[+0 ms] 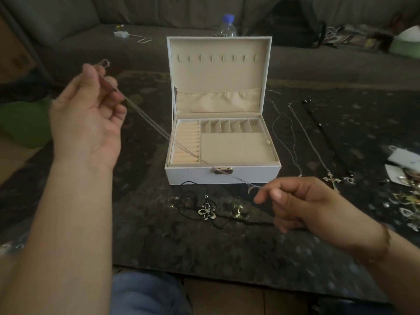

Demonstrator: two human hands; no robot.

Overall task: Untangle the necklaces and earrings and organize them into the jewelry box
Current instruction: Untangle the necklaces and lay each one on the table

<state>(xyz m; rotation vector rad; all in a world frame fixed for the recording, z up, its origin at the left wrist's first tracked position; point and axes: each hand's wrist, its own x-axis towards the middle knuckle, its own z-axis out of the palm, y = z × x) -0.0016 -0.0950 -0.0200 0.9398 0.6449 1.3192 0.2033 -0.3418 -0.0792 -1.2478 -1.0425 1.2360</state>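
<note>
A thin silver chain necklace [159, 130] stretches taut between my two hands, crossing in front of the open white jewelry box [222, 176]. My left hand [91, 114], raised at the left, pinches one end of the chain. My right hand [302, 201], lower at the right, pinches the other end. On the dark table in front of the box lies a black cord necklace with a flower pendant [206, 213]. To the right of the box, a silver chain [286, 135], a cross pendant necklace [331, 179] and a black cord necklace [327, 137] lie laid out straight.
A heap of earrings and cards [404, 189] sits at the table's right edge. A plastic bottle [228, 25] stands behind the box lid. Behind the table is a grey sofa [91, 23] with a cable and clutter on it. A green object [25, 123] lies left.
</note>
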